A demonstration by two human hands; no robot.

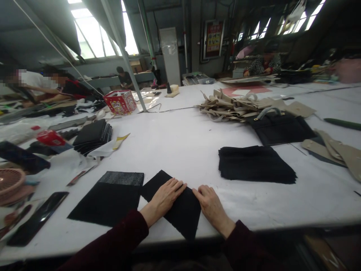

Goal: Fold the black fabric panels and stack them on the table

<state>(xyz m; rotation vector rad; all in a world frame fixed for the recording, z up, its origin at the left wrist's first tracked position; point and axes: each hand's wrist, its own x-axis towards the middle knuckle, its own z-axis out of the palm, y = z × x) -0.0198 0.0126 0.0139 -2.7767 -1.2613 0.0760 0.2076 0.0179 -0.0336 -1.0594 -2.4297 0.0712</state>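
Near the front edge of the table (180,143), a fabric square (184,214) lies under both hands, the left hand (165,197) flat on its left half and the right hand (210,205) at its right edge. A bigger fabric panel (109,197) lies just left of it, touching. A stack of squares (254,165) sits further back on the right, with a bag (282,128) behind that and a pile of bag parts (239,107) behind the bag.

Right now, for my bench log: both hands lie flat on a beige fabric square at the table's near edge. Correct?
Not beige: the head view shows the left hand and right hand flat on a black fabric square at the near edge of the table.
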